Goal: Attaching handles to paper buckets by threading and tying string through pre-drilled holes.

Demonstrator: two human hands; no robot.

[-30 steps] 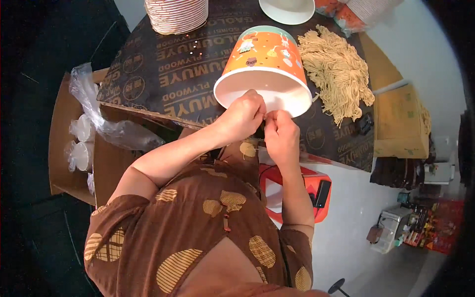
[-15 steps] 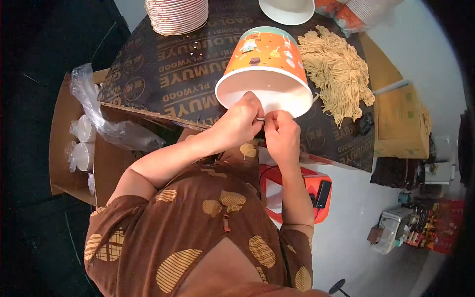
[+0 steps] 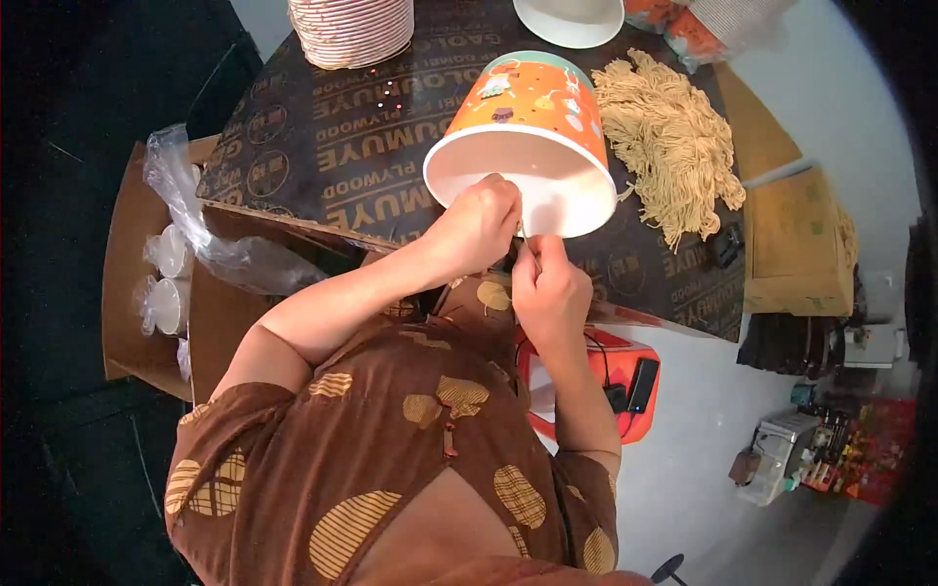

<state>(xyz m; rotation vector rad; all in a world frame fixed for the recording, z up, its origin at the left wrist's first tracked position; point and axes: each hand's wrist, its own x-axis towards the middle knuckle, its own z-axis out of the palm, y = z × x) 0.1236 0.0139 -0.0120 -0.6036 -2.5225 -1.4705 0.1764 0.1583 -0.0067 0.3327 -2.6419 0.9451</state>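
Note:
An orange paper bucket with a teal base and printed figures lies on its side on the dark plywood tabletop, its white open mouth toward me. My left hand is closed in a pinch in front of the mouth's lower rim. Just to its right and a little nearer, my right hand pinches too, thumb against fingers. A thin strand shows in the small gap between the fingertips of both hands; most of it is hidden. Right of the bucket lies a heap of beige cords.
Stacked paper buckets stand at the far left of the table, with a white bowl-shaped container at the back. A carton with wrapped cups sits left below the edge. On the right are a cardboard box and a red stool.
My right hand has drawn slightly down and away from the left, and the strand between them now stands more upright. The bucket stays in nearly the same place.

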